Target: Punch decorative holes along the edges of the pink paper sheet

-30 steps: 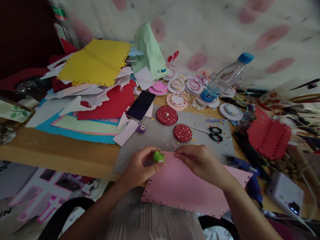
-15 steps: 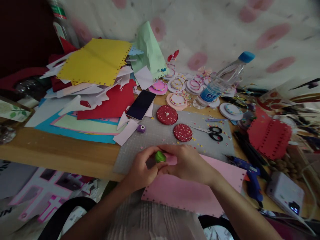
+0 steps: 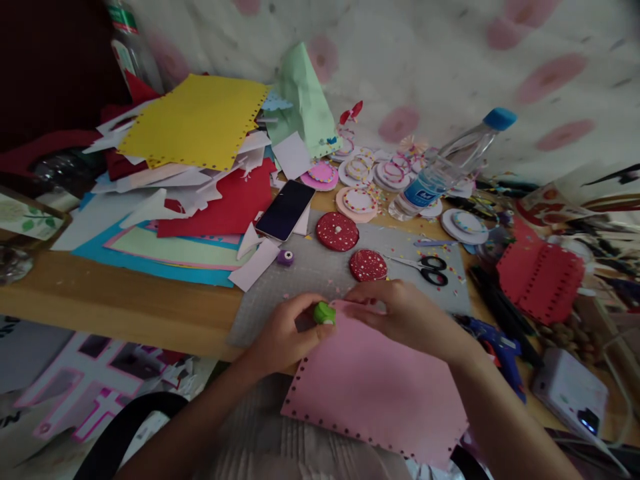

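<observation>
Between the thumb and fingers of my left hand (image 3: pixel 287 333) is a small green craft punch (image 3: pixel 325 313), at the top left corner of a pink sheet of paper (image 3: pixel 380 387). My right hand (image 3: pixel 395 307) pinches the sheet's upper edge, just right of the punch. Rows of small punched holes run along the sheet's left and lower edges. The sheet hangs over the table edge toward my lap. Beyond my hands, a small purple punch (image 3: pixel 285 258) stands on the grey cutting mat (image 3: pixel 260 300), near two red speckled discs (image 3: pixel 337 231).
Black-handled scissors (image 3: pixel 433 270) lie on the mat near a phone (image 3: pixel 286 209). A water bottle (image 3: pixel 425 187) stands behind, among decorated paper discs. Piled paper with a yellow sheet (image 3: pixel 195 120) fills the left; a blue glue gun (image 3: pixel 505 353) and white power bank (image 3: pixel 573 390) lie right.
The pink sheet has turned and its corner has come up to the green punch. My right hand has shifted right, away from my left hand, along the paper's edge.
</observation>
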Demonstrator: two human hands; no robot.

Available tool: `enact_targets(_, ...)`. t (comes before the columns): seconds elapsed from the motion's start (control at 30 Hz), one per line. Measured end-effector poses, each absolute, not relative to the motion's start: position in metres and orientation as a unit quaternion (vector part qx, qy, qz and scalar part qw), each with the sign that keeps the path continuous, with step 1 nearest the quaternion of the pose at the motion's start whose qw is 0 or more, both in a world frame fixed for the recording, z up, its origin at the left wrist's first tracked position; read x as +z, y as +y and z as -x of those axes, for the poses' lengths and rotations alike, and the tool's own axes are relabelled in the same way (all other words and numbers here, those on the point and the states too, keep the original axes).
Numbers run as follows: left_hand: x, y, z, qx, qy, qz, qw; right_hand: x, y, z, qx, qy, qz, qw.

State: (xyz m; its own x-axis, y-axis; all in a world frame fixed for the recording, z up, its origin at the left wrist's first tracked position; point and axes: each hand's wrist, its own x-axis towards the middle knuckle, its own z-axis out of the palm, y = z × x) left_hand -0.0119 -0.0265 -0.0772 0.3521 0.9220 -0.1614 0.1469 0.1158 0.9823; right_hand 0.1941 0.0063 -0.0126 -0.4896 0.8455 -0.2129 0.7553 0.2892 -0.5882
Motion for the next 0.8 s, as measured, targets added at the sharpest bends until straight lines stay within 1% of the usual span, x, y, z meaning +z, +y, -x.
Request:
enact_targets(0.1, -0.078, -0.026, 0.014, 0.317, 0.462, -0.558, 0.612, -0.019, 0.008, -0.197, 0.358, -0.769, 0.517, 0.114)
enact_targets(0.27, -0.078, -0.029, 0.013, 0.317, 0.466, -0.551, 0.616, -0.021, 0.007, -0.195, 0.369, -0.747, 0.521, 0.184)
enact_targets(0.37, -0.077, -0.029, 0.013, 0.314, 0.464, -0.555, 0.614, -0.017, 0.008, -0.195, 0.364, -0.739, 0.528, 0.208)
enact_targets(0.67, -0.074, -0.028, 0.012, 0.326, 0.495, -0.580, 0.559, -0.017, 0.005, -0.194, 0.366, -0.744, 0.516, 0.215)
enact_targets(0.8, -0.074, -0.029, 0.011, 0.337, 0.490, -0.595, 0.540, -0.011, 0.003, -0.194, 0.390, -0.748, 0.499, 0.197)
